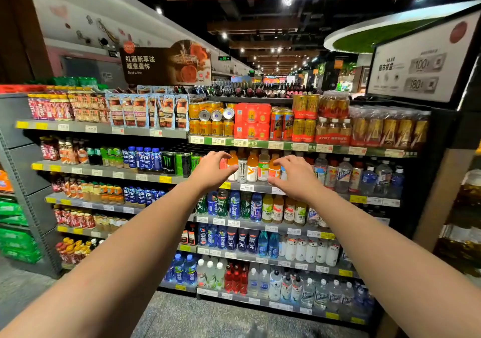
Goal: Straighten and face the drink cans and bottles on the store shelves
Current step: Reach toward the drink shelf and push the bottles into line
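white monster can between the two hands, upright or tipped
Upright: the white Monster can stands on its base on the shelf edge, logo facing out, level with the bottles beside it.

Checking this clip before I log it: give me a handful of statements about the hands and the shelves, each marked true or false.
1. Both hands reach toward the same shelf. True: the left hand and right hand flank a white can.
2. The left hand grips the white can. False: its fingers are spread beside the can and hold nothing.
3. Orange bottles stand right by the white can. True.
4. The green and black cans stand right of the right hand. False: they are left of the left hand.
5. The bottom shelf holds only cans. False: it holds bottles.
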